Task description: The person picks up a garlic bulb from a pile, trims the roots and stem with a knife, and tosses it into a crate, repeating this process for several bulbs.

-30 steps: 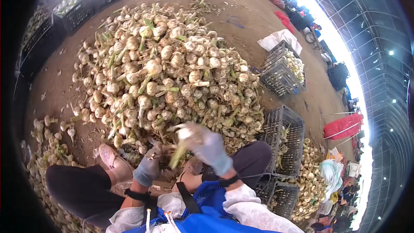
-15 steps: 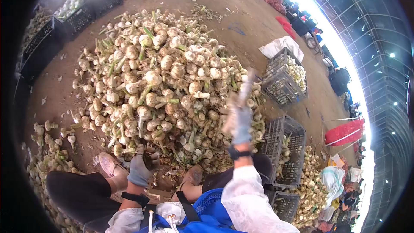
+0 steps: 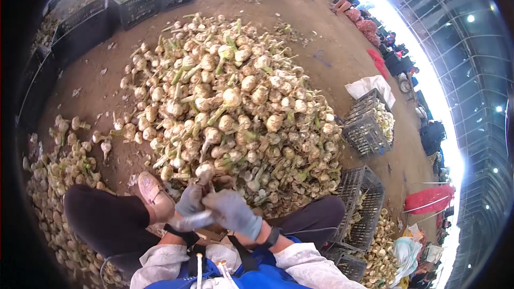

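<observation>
My gloved left hand [image 3: 190,200] is closed around a garlic bulb [image 3: 204,171], whose pale head sticks up above the fingers. Against it, my gloved right hand [image 3: 235,215] is closed on a knife [image 3: 194,220]; its grey blade points left across my lap and is blurred. Both hands meet low in front of me, between my bent knees. Just beyond them rises a big heap of garlic bulbs [image 3: 251,112] with green and dry stems and some soil on them.
Black crates [image 3: 142,8] with white bulbs line the back left. Right of the heap stand a grey crate [image 3: 369,123] and a nearer crate [image 3: 364,203] holding some garlic. More garlic [image 3: 59,198] lies at my left. A red net sack [image 3: 428,199] sits far right.
My right hand has swung from over the heap's right side down to my left hand, the knife now pointing left. A bulb now shows in my left hand. The view has shifted.
</observation>
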{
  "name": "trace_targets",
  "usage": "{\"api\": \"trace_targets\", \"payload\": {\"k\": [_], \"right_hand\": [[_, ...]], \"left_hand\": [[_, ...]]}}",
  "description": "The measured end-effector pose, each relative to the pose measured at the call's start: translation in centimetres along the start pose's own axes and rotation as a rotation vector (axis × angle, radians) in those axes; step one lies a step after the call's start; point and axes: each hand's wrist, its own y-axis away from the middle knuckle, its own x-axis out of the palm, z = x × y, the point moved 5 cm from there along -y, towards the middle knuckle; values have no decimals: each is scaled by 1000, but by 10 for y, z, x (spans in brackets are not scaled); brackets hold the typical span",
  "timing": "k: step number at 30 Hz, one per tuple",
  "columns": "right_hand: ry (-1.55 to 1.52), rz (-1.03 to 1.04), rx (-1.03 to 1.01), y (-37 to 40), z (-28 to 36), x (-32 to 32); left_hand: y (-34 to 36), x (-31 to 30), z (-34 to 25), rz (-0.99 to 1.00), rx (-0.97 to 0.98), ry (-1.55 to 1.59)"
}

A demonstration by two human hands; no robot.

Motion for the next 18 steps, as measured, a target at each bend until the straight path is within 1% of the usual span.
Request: {"api": "trace_targets", "payload": {"k": [2, 4, 5, 6, 8, 9, 11, 14, 15, 16, 17, 18], "right_hand": [[88, 184, 35, 10, 3, 19], [-205, -135, 171, 18, -5, -4], [-79, -216, 175, 20, -11, -18], [51, -165, 297, 19, -11, -37], [375, -114, 244, 11, -13, -59], [376, -127, 256, 9, -15, -62], [540, -98, 133, 3, -10, -59], [580, -68, 152, 3, -9, -52], [570, -70, 152, 4, -11, -50], [586, -22, 163, 6, -15, -45], [603, 26, 176, 9, -18, -41], [600, 24, 183, 11, -19, -42]], "left_hand": [[14, -37, 82, -60, -433, 213], [3, -22, 5, 148, 123, -909], [2, -40, 67, -125, -312, -50], [10, -53, 89, -3, 84, -881], [11, -55, 119, -428, -323, 169], [11, -50, 116, -411, -329, 163], [7, -26, 72, -40, -6, -900], [6, -15, 52, -29, -9, -877], [6, -14, 48, 18, -170, -860], [8, -15, 50, 20, -178, -865], [10, -13, 49, 32, -69, -835], [10, -11, 47, 46, 43, -801]]}}
